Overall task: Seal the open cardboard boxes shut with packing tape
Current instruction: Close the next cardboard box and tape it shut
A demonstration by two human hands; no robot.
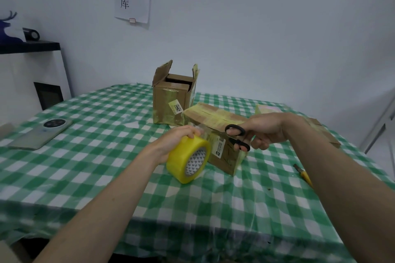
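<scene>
The counter [64, 177], under a green checked cloth, carries everything. Take the closed box [215, 134] near its middle as landmark: its top is already striped with yellowish tape, and it looks light and thin-walled, likely to slide or dent if pushed hard. Just behind it to the left stands the open box [171, 102], flaps upright, not yet sealed; those flaps look springy and would probably need pressing flat before tape goes on.

Just in front of the closed box, the left hand [177, 137] grips the tape roll [188, 159] from above, fingers curled over its rim. The roll is rigid but smooth; a grip across its width seems safest. A clear strip appears to run from roll to box.

Touching the closed box's near face, the right hand [265, 130] holds black-handled scissors [237, 136], fingers through the loops, apparently ready to cut.

To the box's right lies a yellow-handled knife [303, 175]; well to its left, a phone [40, 134].
</scene>
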